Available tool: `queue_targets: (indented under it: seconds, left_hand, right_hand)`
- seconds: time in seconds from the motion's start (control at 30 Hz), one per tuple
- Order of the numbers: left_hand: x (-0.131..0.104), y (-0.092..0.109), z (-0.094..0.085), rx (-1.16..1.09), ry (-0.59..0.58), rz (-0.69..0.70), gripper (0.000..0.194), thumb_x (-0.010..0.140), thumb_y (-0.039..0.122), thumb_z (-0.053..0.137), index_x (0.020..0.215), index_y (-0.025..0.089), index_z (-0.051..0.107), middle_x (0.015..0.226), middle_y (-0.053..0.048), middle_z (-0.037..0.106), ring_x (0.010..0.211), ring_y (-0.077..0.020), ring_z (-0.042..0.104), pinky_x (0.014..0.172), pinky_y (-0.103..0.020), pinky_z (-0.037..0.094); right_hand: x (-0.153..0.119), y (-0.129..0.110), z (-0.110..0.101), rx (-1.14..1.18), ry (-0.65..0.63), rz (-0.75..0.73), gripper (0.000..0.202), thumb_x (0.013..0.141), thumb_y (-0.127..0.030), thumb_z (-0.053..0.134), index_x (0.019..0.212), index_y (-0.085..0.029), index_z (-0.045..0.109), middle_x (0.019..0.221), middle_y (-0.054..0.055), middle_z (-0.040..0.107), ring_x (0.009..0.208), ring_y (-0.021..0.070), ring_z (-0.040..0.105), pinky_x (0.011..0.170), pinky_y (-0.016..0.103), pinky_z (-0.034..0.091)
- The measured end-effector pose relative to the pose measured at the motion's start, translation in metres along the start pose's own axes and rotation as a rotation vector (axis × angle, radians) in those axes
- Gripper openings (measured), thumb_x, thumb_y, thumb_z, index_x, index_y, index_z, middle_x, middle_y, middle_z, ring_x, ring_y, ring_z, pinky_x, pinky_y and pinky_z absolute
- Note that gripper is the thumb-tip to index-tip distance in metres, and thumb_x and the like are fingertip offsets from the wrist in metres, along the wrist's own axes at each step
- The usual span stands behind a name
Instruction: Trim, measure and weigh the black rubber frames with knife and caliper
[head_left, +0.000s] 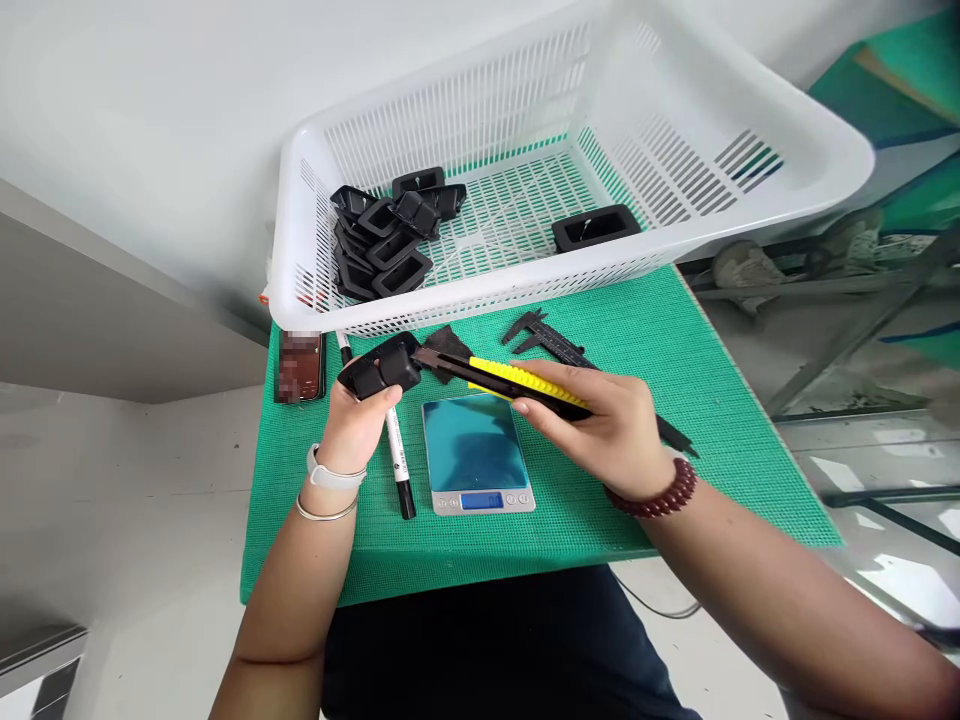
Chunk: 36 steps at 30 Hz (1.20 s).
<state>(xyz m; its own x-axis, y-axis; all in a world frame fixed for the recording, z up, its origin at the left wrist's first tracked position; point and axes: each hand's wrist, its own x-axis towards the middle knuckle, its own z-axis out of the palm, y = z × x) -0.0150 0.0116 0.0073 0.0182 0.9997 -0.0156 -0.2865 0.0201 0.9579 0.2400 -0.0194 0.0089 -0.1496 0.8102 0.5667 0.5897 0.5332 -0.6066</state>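
Observation:
My left hand is closed on a black plastic part, held above the green mat left of the scale. In my right hand is a yellow and black utility knife, its blade pointing left with the tip at the right edge of the part. A dark piece lies behind the blade. The digital scale, with nothing on its plate, sits below and between my hands. A black caliper lies partly under my right hand. Beside my left hand lies a white marker with a black cap.
Across the back stands a white slotted basket with several black parts piled at its left and one black part at its right. A phone lies at the left edge of the green mat.

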Motion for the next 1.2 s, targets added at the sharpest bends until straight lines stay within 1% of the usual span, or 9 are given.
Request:
queue_targets:
  seconds: [0.17,0.3,0.6,0.67,0.8,0.9,1.0,1.1,1.2]
  left_hand:
    - [-0.0003,0.0001,0.0000,-0.011,-0.017,0.005,0.039,0.059,0.031,0.090,0.095,0.025,0.075,0.109,-0.005,0.075,0.116,-0.0280,0.065,0.105,-0.047,0.050]
    - [0.0000,-0.0007,-0.0007,-0.009,-0.008,0.004,0.037,0.058,0.030,0.090,0.092,0.025,0.075,0.110,-0.004,0.075,0.118,-0.0285,0.065,0.107,-0.047,0.048]
    - [-0.0010,-0.0005,-0.0012,0.001,-0.024,0.019,0.040,0.060,0.034,0.089,0.098,0.025,0.075,0.109,-0.006,0.075,0.114,-0.0293,0.066,0.102,-0.049,0.051]
    - [-0.0007,-0.0003,-0.0018,-0.009,-0.015,0.029,0.040,0.061,0.035,0.088,0.097,0.025,0.074,0.107,-0.006,0.075,0.111,-0.0276,0.067,0.100,-0.047,0.052]
    - [-0.0002,0.0019,-0.0038,-0.090,0.014,0.042,0.039,0.062,0.035,0.088,0.095,0.029,0.068,0.104,0.001,0.072,0.100,-0.0189,0.069,0.087,-0.035,0.058]
    - [-0.0003,0.0038,-0.0057,-0.116,0.036,0.045,0.041,0.065,0.036,0.087,0.099,0.033,0.064,0.109,0.003,0.069,0.100,-0.0165,0.068,0.082,-0.031,0.060]
    - [-0.0005,0.0036,-0.0068,-0.090,0.041,0.029,0.042,0.064,0.039,0.087,0.098,0.033,0.063,0.110,0.003,0.069,0.104,-0.0187,0.068,0.086,-0.035,0.061]
    - [-0.0006,0.0015,-0.0063,-0.075,-0.014,-0.003,0.042,0.063,0.039,0.088,0.097,0.033,0.064,0.108,0.003,0.071,0.105,-0.0227,0.069,0.091,-0.044,0.059]
    - [-0.0008,-0.0003,-0.0046,-0.023,-0.059,-0.017,0.044,0.061,0.039,0.089,0.099,0.029,0.068,0.106,-0.003,0.073,0.103,-0.0282,0.071,0.096,-0.052,0.054]
  right_hand:
    - [0.0004,-0.0006,0.0010,0.004,0.038,0.011,0.024,0.087,-0.030,0.069,0.109,-0.020,0.071,0.096,0.004,0.079,0.076,0.0179,0.076,0.068,0.024,0.061]
    - [-0.0002,-0.0010,0.0016,0.012,-0.004,0.010,0.025,0.088,-0.032,0.069,0.111,-0.022,0.070,0.097,0.004,0.079,0.076,0.0186,0.076,0.067,0.026,0.061]
    - [0.0013,-0.0011,0.0002,-0.026,0.010,0.035,0.024,0.089,-0.033,0.067,0.110,-0.023,0.071,0.095,0.003,0.079,0.074,0.0195,0.076,0.066,0.027,0.062]
    - [0.0012,-0.0009,0.0003,-0.037,0.027,0.055,0.023,0.088,-0.033,0.067,0.108,-0.022,0.071,0.094,0.004,0.079,0.073,0.0193,0.075,0.065,0.027,0.061]
    - [0.0009,-0.0013,-0.0008,-0.021,0.072,0.078,0.019,0.087,-0.031,0.068,0.104,-0.023,0.072,0.091,0.003,0.079,0.070,0.0184,0.075,0.064,0.026,0.061]
    - [0.0007,-0.0024,-0.0025,0.012,0.048,0.054,0.019,0.086,-0.031,0.069,0.103,-0.024,0.072,0.088,0.002,0.079,0.066,0.0174,0.074,0.062,0.025,0.060]
    - [0.0005,-0.0032,-0.0032,0.036,0.003,0.038,0.019,0.086,-0.032,0.069,0.103,-0.025,0.072,0.089,0.001,0.079,0.067,0.0173,0.074,0.062,0.025,0.061]
    - [0.0004,-0.0031,-0.0032,0.050,0.000,0.048,0.019,0.087,-0.032,0.068,0.103,-0.024,0.072,0.089,0.002,0.079,0.068,0.0176,0.074,0.062,0.026,0.061]
    - [0.0005,-0.0024,-0.0033,0.040,0.014,0.063,0.019,0.087,-0.033,0.068,0.104,-0.024,0.072,0.088,0.002,0.079,0.066,0.0177,0.074,0.061,0.026,0.060]
